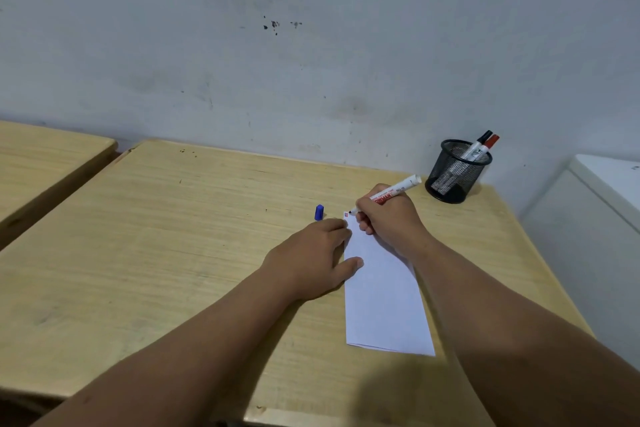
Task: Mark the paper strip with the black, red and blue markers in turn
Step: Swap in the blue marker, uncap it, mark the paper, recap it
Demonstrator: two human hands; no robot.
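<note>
Right hand (391,218), right of frame centre: fingers (363,218) closed around an uncapped marker (394,191), tip down touching the top-left corner of the paper strip (384,298), beside small red and dark marks already there. Left hand (313,258) lies flat with fingers spread and holding nothing, thumb and fingertips pressing the strip's left edge; strip runs lengthwise down the table (156,236) toward lower right. Blue cap (319,212) stands on the table just left of the strip's top corner, and the black-capped marker (479,146) and red-capped marker (486,146) sit in the mesh cup (453,177) at upper right.
</note>
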